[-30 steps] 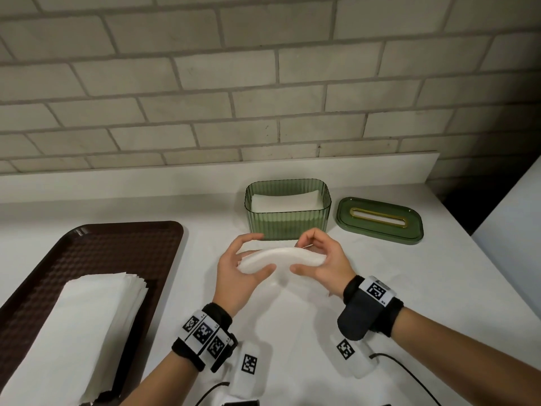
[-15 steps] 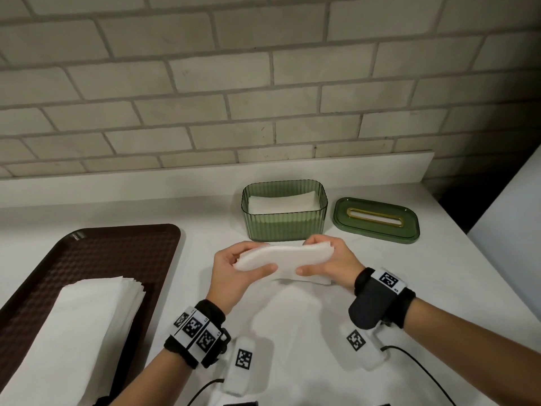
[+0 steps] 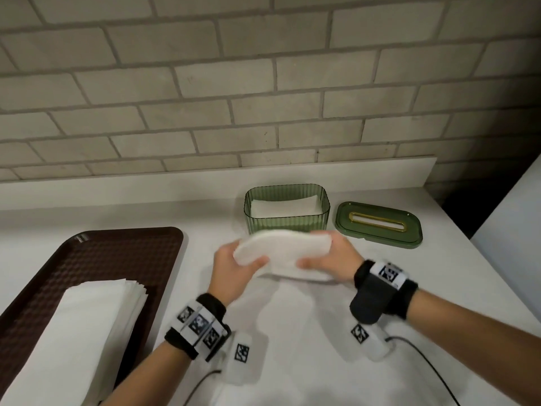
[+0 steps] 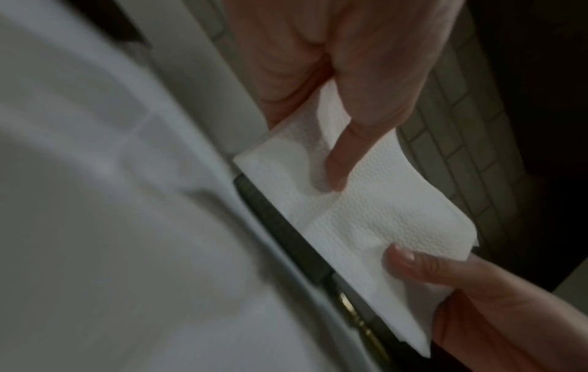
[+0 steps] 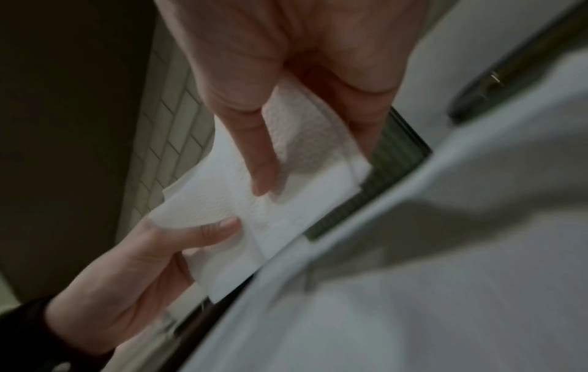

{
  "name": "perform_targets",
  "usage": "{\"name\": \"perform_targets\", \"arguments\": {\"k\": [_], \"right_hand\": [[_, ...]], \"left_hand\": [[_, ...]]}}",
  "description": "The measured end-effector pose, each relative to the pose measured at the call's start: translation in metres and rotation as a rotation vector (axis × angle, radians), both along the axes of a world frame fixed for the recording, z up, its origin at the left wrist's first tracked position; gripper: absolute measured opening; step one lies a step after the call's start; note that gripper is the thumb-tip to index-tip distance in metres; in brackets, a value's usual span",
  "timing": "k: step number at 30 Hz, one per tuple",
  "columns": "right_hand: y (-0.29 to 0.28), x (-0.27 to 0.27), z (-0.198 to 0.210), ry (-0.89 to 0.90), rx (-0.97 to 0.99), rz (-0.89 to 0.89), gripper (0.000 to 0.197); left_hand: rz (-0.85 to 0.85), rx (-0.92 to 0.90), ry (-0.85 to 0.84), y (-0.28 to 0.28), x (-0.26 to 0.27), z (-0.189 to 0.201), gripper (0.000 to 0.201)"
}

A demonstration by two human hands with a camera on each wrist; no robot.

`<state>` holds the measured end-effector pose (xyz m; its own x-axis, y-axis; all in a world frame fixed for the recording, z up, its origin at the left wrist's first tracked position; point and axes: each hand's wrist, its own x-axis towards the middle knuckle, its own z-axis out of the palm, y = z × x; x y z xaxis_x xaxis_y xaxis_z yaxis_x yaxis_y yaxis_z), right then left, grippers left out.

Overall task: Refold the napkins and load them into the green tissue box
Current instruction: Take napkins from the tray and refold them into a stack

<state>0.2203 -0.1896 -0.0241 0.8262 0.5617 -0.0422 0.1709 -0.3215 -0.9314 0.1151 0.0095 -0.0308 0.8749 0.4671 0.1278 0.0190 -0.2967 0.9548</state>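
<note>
A folded white napkin (image 3: pixel 284 253) hangs above the counter just in front of the green tissue box (image 3: pixel 288 222). My left hand (image 3: pixel 234 268) pinches its left end, thumb on the near face. My right hand (image 3: pixel 330 259) pinches its right end the same way. In the left wrist view my thumb (image 4: pixel 346 156) presses on the napkin (image 4: pixel 366 214). In the right wrist view my thumb (image 5: pixel 254 156) lies on the napkin (image 5: pixel 286 201), and the box wall (image 5: pixel 391 161) shows behind it. The box is open and holds white napkins (image 3: pixel 282 207).
The green lid (image 3: pixel 379 224) with a gold-edged slot lies right of the box. A brown tray (image 3: pixel 96 259) at the left carries a stack of white napkins (image 3: pixel 79 341). A brick wall rises behind the counter. The counter's edge runs along the right.
Both hands have carried the napkin up and forward toward the box. It was bent into an arch a second ago and is flatter now.
</note>
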Motion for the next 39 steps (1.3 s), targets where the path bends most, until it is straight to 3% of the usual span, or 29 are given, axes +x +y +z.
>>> {"name": "perform_targets", "arguments": {"k": [2,6,11,14,19,22,25,28,31,34,37,39], "right_hand": [[0.002,0.022,0.026,-0.03,0.077,-0.059,0.042],[0.014,0.069,0.071,-0.177,0.114,-0.204,0.033],[0.034,0.108,0.067,-0.341,-0.349,-0.256,0.029],[0.037,0.106,0.051,-0.414,-0.574,-0.228,0.035],[0.033,0.099,0.033,-0.536,-0.684,-0.179,0.056],[0.032,0.096,0.035,-0.616,-0.764,-0.165,0.06],[0.034,0.093,0.044,-0.759,-0.782,-0.139,0.043],[0.04,0.088,0.045,-0.713,-0.862,0.066,0.065],[0.046,0.084,0.038,-0.588,-1.002,0.199,0.085],[0.044,0.081,0.038,-0.485,-0.979,0.203,0.083],[0.024,0.076,0.045,-0.59,-0.722,0.077,0.082],[0.005,0.064,0.053,-0.728,-0.515,-0.081,0.062]], "left_hand": [[-0.023,0.117,-0.023,0.016,0.014,0.027,0.027],[-0.11,0.208,-0.062,0.042,0.057,0.071,0.041],[-0.041,0.476,0.075,0.053,0.114,0.082,0.054],[-0.104,0.536,0.19,0.053,0.131,0.071,0.059],[-0.189,0.647,0.288,0.051,0.14,0.063,0.059],[-0.186,0.894,0.429,0.05,0.139,0.063,0.053],[-0.215,1.164,0.405,0.047,0.135,0.071,0.031],[-0.4,1.258,0.479,0.044,0.136,0.071,0.05],[-0.491,1.242,0.708,0.037,0.135,0.064,0.067],[-0.477,1.157,0.757,0.033,0.126,0.065,0.068],[-0.346,1.0,0.561,0.044,0.109,0.075,0.043],[-0.124,0.864,0.36,0.06,0.092,0.074,0.022]]}}
